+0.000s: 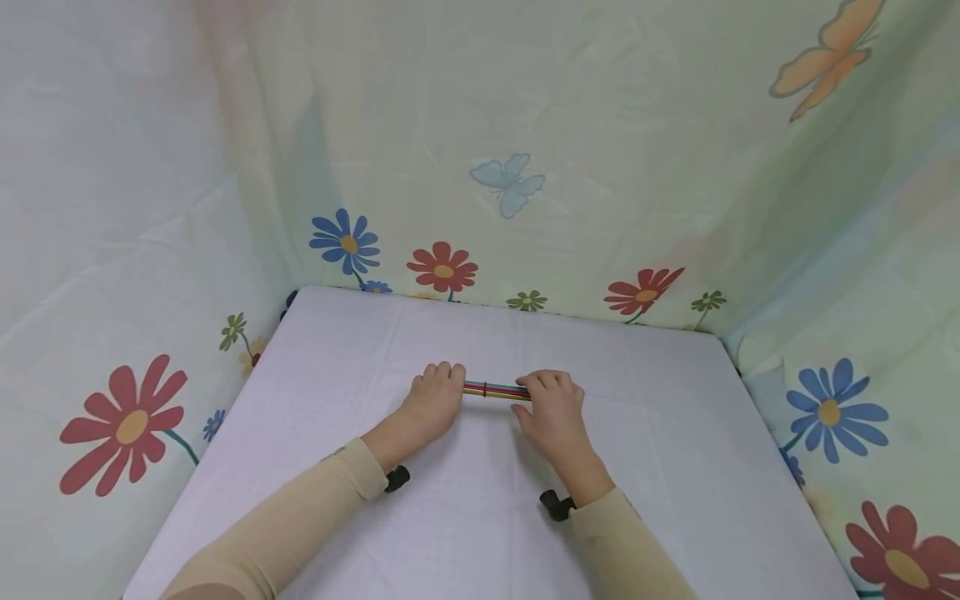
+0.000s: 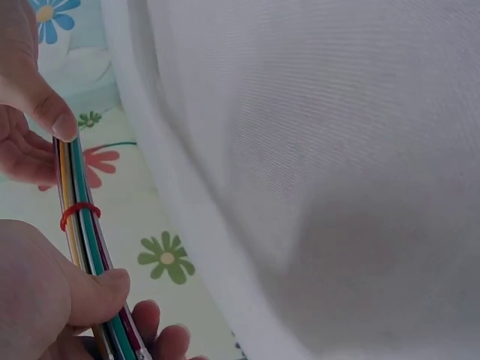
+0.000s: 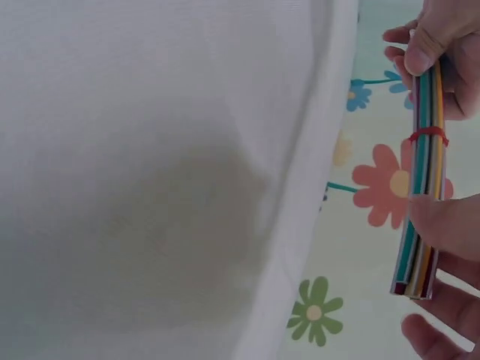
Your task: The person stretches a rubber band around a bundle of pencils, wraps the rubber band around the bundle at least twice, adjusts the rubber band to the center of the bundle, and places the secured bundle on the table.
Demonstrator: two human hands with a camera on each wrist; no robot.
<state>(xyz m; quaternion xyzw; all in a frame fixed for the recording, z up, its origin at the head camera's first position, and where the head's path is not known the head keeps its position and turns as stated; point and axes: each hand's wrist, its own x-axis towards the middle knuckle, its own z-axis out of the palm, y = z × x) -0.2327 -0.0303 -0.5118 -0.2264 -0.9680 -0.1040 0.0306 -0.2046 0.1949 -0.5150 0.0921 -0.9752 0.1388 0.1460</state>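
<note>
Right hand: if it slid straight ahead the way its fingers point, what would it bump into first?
Probably nothing on the white tabletop; the right hand, holding the bundle of coloured sticks, would likely meet the flowered curtain first.

A white cloth is spread flat over the table, with faint creases seen across it. The table is enclosed on 3 sides by a pale green printed curtain. A light blue butterfly is printed on the back panel, and an orange butterfly is shown near the upper right corner. Along the far edge of the table, a blue flower and 2 red flowers are printed (small green blooms are set between them). A large red flower is seen on the left panel, and another blue flower on the right one.
</note>
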